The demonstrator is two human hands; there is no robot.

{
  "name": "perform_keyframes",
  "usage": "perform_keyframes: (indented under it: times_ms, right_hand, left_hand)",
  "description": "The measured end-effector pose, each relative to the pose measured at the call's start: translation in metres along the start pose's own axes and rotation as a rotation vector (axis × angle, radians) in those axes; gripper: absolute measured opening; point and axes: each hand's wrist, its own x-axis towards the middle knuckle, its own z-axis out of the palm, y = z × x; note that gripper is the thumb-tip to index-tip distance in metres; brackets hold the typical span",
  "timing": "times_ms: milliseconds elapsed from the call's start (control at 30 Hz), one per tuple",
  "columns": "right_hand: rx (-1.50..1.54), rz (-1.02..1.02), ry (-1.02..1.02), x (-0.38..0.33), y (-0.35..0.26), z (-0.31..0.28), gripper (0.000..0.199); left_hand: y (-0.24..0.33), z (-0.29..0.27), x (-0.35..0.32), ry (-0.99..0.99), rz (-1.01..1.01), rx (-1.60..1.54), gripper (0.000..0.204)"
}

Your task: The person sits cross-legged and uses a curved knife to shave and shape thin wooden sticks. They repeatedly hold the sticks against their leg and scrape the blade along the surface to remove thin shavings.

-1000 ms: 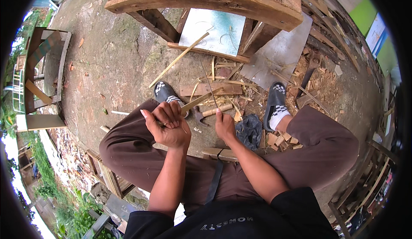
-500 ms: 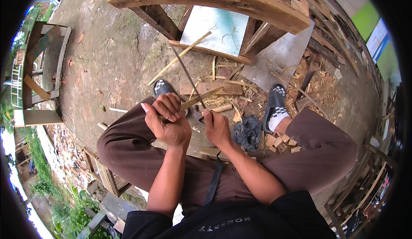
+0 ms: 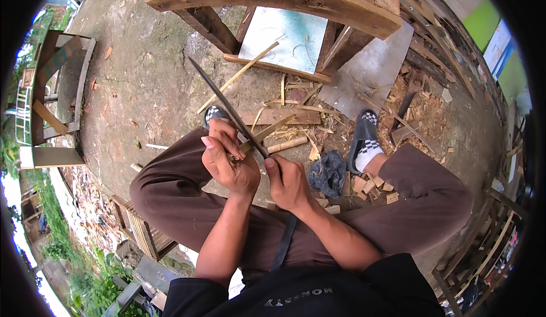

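"Detail by detail, from the left, what shows?"

"The left hand (image 3: 226, 162), turned palm up, its fingers curled tight around the near end of a flat wooden strip (image 3: 276, 126)."

"How does that strip run?"

"Out of the fist toward the upper right, its free end above a plank (image 3: 309, 117) on the ground. The strip's gripped end is hidden in the fist."

"And the long dark blade (image 3: 222, 101)?"

"It slants the other way, its tip far to the upper left and its lower end at the right thumb. The two long axes cross, blade over strip, just beyond the left fingers. Whether the edge touches the wood, I cannot tell."

"Which hand is nearer that crossing?"

"Both are near, but the left fingers sit right beside it. The right hand (image 3: 288, 183) is a little lower and to the right, closed around the blade's grip, thumb laid forward; the grip itself is covered."

"Anything farther right?"

"A crumpled dark bag (image 3: 328, 173) just beyond that hand, then a checkered shoe (image 3: 367, 135) with wood offcuts (image 3: 369, 188) near it."
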Motion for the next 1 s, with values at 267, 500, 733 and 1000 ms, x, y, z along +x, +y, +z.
perform_keyframes:
  times_ms: [267, 500, 733, 1000]
  right_hand:
    - [-0.122, 0.109, 0.016, 0.006, 0.025, 0.003, 0.055]
    - [-0.18, 0.206, 0.032, 0.006, 0.051, 0.005, 0.052]
    - [-0.135, 0.096, 0.023, -0.006, 0.013, 0.003, 0.051]
    - [-0.161, 0.108, 0.014, 0.0, 0.015, 0.003, 0.054]
  left_hand:
    - [0.003, -0.002, 0.01, 0.039, -0.033, -0.049, 0.057]
    - [0.004, 0.002, 0.008, 0.116, 0.0, -0.046, 0.061]
    - [0.001, -0.001, 0.0, -0.035, 0.01, -0.011, 0.057]
    - [0.0, 0.004, 0.005, 0.09, 0.015, -0.036, 0.061]
